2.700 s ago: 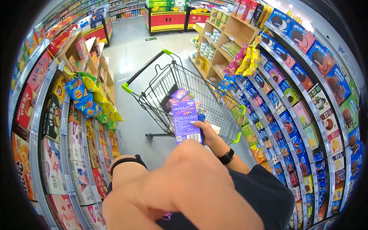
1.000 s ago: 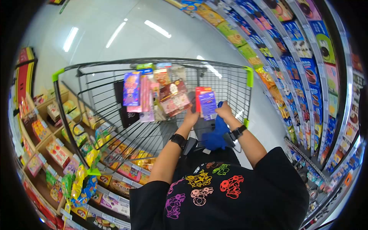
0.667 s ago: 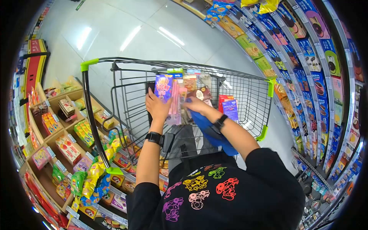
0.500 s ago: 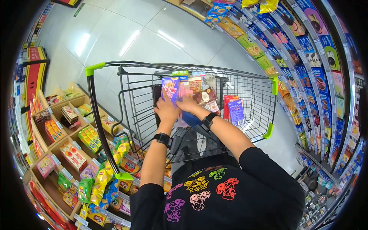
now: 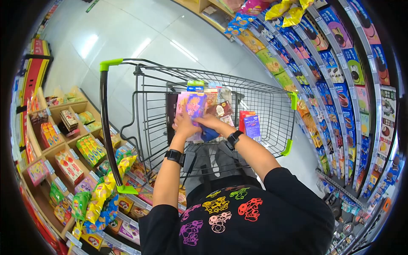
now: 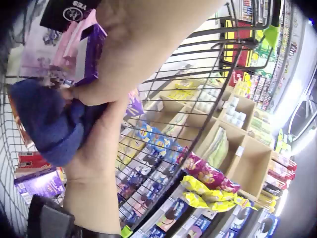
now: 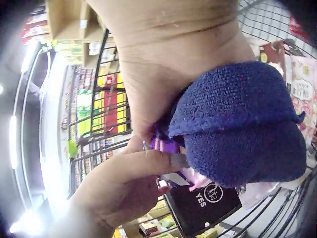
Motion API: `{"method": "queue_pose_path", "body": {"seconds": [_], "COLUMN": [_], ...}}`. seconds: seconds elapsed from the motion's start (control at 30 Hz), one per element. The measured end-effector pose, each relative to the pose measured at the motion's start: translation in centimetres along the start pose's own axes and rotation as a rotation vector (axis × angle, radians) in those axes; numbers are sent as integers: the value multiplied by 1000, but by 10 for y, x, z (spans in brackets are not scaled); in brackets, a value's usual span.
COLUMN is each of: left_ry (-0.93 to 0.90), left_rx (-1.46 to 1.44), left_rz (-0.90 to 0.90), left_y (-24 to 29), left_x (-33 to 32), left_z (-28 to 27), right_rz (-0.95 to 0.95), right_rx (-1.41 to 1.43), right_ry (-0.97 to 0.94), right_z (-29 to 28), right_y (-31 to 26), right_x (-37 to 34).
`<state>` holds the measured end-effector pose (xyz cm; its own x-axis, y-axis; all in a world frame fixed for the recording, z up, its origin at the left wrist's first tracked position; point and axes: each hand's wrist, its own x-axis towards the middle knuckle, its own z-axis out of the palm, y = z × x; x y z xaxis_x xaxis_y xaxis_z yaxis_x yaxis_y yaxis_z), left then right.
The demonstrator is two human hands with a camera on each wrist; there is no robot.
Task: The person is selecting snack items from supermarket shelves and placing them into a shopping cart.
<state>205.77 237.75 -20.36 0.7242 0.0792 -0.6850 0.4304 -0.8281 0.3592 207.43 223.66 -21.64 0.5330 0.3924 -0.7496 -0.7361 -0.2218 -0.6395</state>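
A purple cardboard Pocky box [image 5: 196, 104] is held upright but tilted inside a black wire shopping cart with green corner caps [image 5: 293, 101]. Its face is pressed by the fingers of the left hand [image 5: 183, 126], whose grip is narrow and closed around the lower part. The right hand [image 5: 211, 123] is brought in close from the other side, its grip filled by a bunched dark-blue textured cloth [image 7: 237, 124]; whether the box is pinched by it as well cannot be told.

Compared with half a second ago, the purple box is leaned over and shifted toward the right hand, its front slightly blurred. A pale pink-lilac printed face [image 5: 181, 103] is now exposed at its left; whether a separate box is shown there cannot be told. By this, the handling is judged to be mid-move, with the purple box not yet released and its resting place unsettled.

A flat black box marked YES [image 7: 200, 210] is placed on the handle side of the group, and a brown printed carton [image 5: 221, 109] is seen just beyond the right hand. Farther toward the cart's front, a red box [image 5: 242, 121] and a second purple box [image 5: 252, 126] are left standing together, untouched by either hand and apparently finished with for now.
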Motion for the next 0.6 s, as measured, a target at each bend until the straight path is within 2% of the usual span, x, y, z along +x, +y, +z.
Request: {"method": "queue_pose_path", "body": {"seconds": [0.07,0.13,0.23,0.33,0.43,0.5,0.53,0.57,0.6], "left_ry": [-132,-45,10,-104,-290,-252,-223,-192,-55], "left_rx": [-73,-244,-506,-910,-1086,-1087,-1055,-1026,-851], "left_rz": [46,228,462,609,525,633,690,742,853], "left_y": [14,6,14,48,116,134,145,152,153], "left_x": [-25,-36,-57,-99,-176,-195,-209,-222,-222], "left_z": [-8,14,32,40,17,37,42,47,57], "right_rz": [-101,-278,-316,-435,-584,-685,-600,-752,-900], "right_rx": [-189,-312,-764,-750,-725,-688,-581,-454,-329], "right_ry": [-29,-30,56,160,222,241,196,267,328], "right_z": [-14,-28,-48,-57,-72,-82,-89,-96,-103], "right_y": [18,33,-6,-19,-22,-22,-19,-16,-16], "right_x": [-2,-14,-92,-167,-233,-275,-288,-298,-307]}}
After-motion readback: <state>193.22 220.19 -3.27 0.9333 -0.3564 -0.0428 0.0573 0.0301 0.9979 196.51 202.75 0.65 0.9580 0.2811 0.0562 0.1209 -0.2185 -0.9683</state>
